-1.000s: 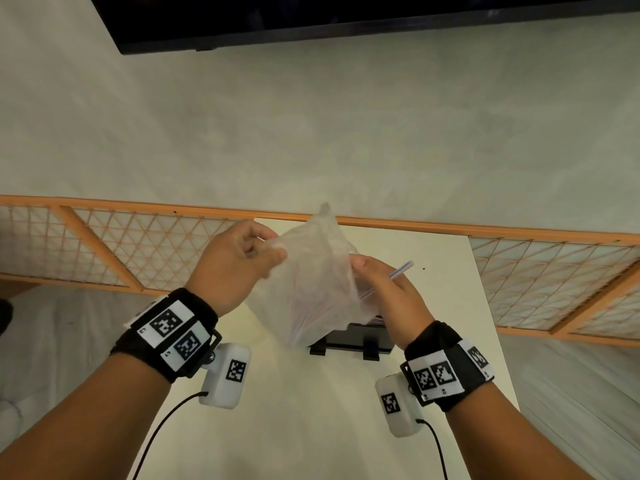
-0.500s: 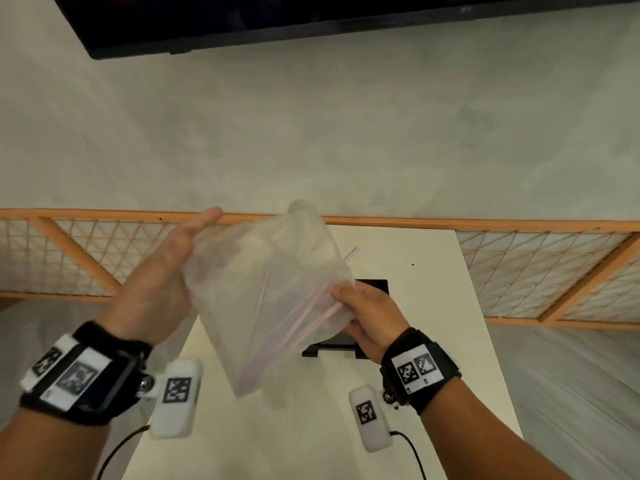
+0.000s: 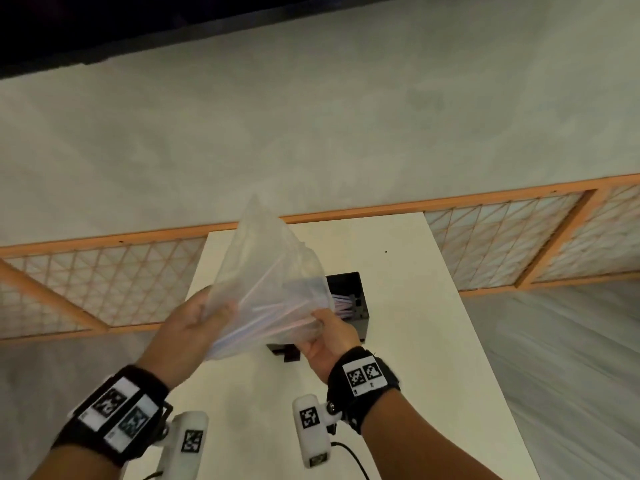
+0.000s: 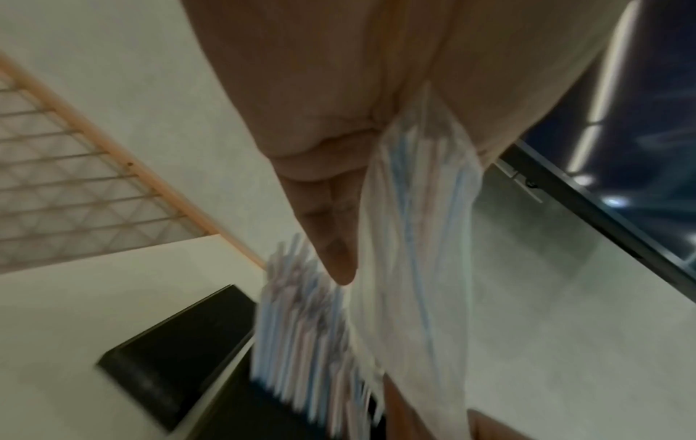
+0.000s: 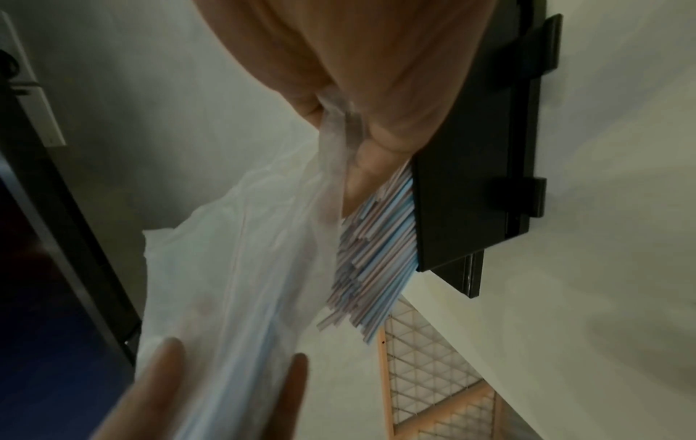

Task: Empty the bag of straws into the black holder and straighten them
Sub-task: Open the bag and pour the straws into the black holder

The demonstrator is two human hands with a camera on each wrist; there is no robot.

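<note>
Right now my left hand point(image 3: 187, 327) pinches the bag point(image 3: 270, 282) bottom and my right hand point(image 3: 323, 336) its mouth over the black holder point(image 3: 349, 306) mid-table; straws point(image 3: 341, 304) may snag on the rim and spill.

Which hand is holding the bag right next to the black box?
The right hand. It pinches the bag at its mouth beside the black holder; the left hand holds the far end.

I seem to stand in a plain indoor room, home or office I cannot tell: a white bench point(image 3: 398, 341) against a bare grey-green plaster wall point(image 3: 346, 133), a low orange wooden lattice screen point(image 3: 97, 282) along its foot, a dark wall-mounted screen point(image 3: 104, 26) above, pale plank flooring point(image 3: 571, 358) beside me.
</note>
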